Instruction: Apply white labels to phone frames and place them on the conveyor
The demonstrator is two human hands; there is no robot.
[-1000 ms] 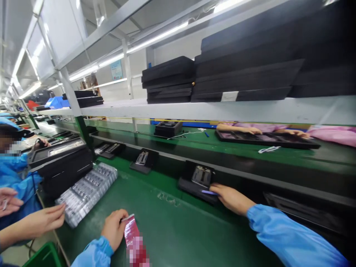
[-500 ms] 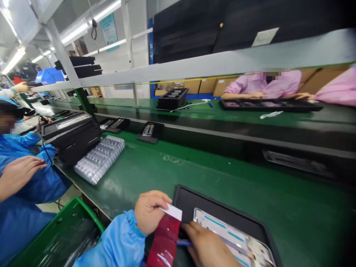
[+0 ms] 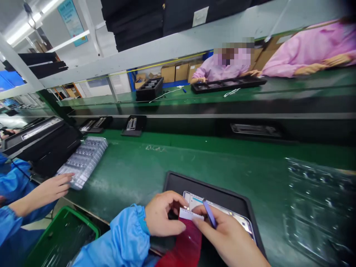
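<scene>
A strip of glossy red film (image 3: pixel 189 241) with a white, notched end (image 3: pixel 191 214) hangs between my hands. My left hand (image 3: pixel 165 215) closes its thumb and fingers on the left side of that end. From the right, my right hand (image 3: pixel 222 228) pinches the other side of the white end, and a slim purple tool (image 3: pixel 210 214) sticks up between its fingers; its exact kind I cannot make out. Just beyond my hands, a silver phone frame (image 3: pixel 246 223) with blue strips lies in a black tray (image 3: pixel 178 181), partly covered by my fingers.
Clear plastic trays stand at left (image 3: pixel 89 159) and right (image 3: pixel 314 207) on the green bench (image 3: pixel 133 167). A co-worker's hand (image 3: pixel 55 189) touches the left one. Below it is a green bin (image 3: pixel 66 211). Small black trays (image 3: pixel 133 126) line the back; people in pink sit across.
The view has swung right, bringing the right-hand clear tray into sight. My right hand has come up to the film's white end, the purple tool now upright. A co-worker's hand has reached the left clear tray.
</scene>
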